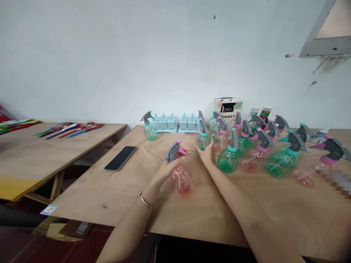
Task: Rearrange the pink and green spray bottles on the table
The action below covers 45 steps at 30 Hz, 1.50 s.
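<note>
My left hand (164, 171) grips a pink spray bottle (181, 179) by its neck; the bottle is tilted, its grey trigger head with pink nozzle pointing up and left. My right hand (206, 152) reaches forward with spread fingers and touches a small green spray bottle (203, 140) with a teal collar. Just right of that hand stands a larger green bottle (228, 159). A silver bracelet (145, 201) circles my left wrist.
Several more pink and green spray bottles (279, 160) crowd the right of the wooden table (131, 190). One green bottle (149, 130) stands apart at the back left beside blue ice-pop moulds (175, 122). A black phone (120, 158) lies left. A second table (33, 157) holds coloured sticks.
</note>
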Each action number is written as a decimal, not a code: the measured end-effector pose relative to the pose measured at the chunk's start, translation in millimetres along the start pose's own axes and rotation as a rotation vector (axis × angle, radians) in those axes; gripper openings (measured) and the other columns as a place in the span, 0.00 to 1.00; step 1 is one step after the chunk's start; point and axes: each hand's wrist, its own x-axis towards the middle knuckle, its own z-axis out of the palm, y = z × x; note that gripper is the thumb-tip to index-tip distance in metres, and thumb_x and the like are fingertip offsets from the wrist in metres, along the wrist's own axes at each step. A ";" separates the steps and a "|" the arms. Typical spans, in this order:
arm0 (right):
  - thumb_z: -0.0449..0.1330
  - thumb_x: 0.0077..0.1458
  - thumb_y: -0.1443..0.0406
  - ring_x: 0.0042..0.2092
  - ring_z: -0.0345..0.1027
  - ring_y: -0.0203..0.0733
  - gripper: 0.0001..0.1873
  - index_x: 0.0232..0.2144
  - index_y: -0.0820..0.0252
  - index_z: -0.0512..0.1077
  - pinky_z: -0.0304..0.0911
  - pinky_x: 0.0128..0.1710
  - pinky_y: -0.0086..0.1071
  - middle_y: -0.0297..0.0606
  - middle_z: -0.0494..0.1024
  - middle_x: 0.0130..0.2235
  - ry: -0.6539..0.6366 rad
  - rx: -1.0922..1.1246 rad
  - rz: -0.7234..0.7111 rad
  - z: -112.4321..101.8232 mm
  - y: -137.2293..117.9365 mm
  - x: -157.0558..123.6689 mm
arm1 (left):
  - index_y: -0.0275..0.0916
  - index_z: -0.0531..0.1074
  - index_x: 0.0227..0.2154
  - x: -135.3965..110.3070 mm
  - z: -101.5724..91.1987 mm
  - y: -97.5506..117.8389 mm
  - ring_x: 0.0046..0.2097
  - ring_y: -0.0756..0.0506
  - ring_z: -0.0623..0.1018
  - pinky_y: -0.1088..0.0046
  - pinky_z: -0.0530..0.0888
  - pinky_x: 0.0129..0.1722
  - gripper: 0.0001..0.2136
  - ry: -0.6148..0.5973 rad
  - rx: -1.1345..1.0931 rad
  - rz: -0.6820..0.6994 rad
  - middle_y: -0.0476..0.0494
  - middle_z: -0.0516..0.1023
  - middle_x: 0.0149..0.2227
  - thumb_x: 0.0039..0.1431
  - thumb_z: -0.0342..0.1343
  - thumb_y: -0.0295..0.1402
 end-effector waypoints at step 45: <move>0.69 0.45 0.45 0.65 0.60 0.59 0.50 0.62 0.59 0.55 0.55 0.66 0.55 0.54 0.65 0.63 -0.304 0.042 -0.073 -79.6 -15.3 -64.1 | 0.37 0.76 0.26 5.9 19.9 15.5 0.37 0.44 0.80 0.67 0.76 0.41 0.10 -0.076 -0.462 -0.135 0.45 0.78 0.29 0.44 0.65 0.38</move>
